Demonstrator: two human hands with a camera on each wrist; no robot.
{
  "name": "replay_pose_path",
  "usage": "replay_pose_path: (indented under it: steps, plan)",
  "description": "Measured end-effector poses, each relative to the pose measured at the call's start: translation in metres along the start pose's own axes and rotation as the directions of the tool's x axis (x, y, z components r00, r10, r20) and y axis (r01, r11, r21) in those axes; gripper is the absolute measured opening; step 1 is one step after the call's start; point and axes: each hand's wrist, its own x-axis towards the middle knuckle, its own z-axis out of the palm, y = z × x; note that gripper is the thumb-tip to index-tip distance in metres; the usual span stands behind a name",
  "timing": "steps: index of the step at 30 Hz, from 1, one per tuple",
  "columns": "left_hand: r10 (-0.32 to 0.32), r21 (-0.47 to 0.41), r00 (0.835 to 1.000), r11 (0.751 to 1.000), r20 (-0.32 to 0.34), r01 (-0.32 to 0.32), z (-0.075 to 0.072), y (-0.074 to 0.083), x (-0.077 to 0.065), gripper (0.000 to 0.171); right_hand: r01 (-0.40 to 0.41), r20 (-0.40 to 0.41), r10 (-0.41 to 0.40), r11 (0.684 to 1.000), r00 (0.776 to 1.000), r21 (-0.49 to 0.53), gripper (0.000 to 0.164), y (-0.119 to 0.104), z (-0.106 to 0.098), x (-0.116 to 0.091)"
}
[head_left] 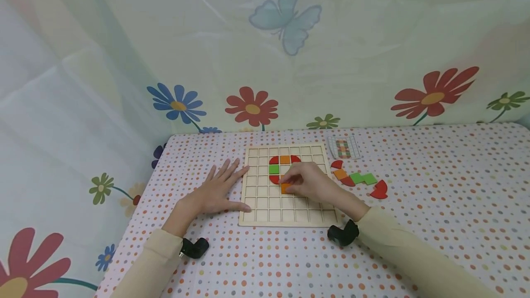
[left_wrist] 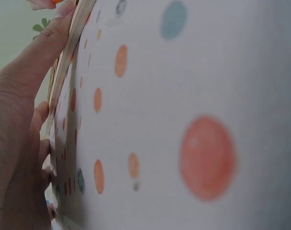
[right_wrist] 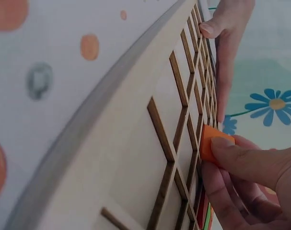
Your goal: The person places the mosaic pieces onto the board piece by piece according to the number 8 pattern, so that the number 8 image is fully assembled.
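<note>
A wooden grid board (head_left: 262, 215) lies on the dotted table. Several pieces sit in its cells: red quarter-rounds (head_left: 274, 160), an orange square (head_left: 285, 159) and a green square (head_left: 274, 169). My right hand (head_left: 311, 183) pinches another orange square tile (head_left: 285, 189) between thumb and fingers, just below those pieces. In the right wrist view this tile (right_wrist: 211, 143) stands tilted at the grid. My left hand (head_left: 221, 191) lies spread at the board's left side, its thumb and a fingertip touching the edge. My right hand hides some cells.
Loose red, orange and green pieces (head_left: 363, 178) lie right of the board. Behind them is a small pattern card (head_left: 344, 148). A flower-printed cloth (head_left: 352, 91) hangs behind the table.
</note>
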Motion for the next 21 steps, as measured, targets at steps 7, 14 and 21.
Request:
replay_pose_path:
  steps: [7, 14, 21]
  plan:
    - [-0.006, 0.014, 1.0, 1.0, 0.002, 0.005, -0.001, 0.002, 0.001, 0.111, -0.076, 0.006, 0.076, 0.997, 0.997, -0.026, 0.013, -0.008, 0.002, 0.0]
    - [-0.009, 0.009, 1.0, 1.0, 0.005, 0.009, -0.002, 0.001, 0.001, 0.111, -0.118, 0.004, 0.119, 0.992, 0.993, -0.053, 0.014, -0.012, 0.004, 0.0]
    - [-0.01, 0.011, 1.0, 1.0, 0.003, 0.01, -0.001, 0.001, 0.0, 0.111, -0.143, 0.004, 0.144, 0.985, 0.99, -0.092, 0.014, -0.016, 0.005, 0.0]
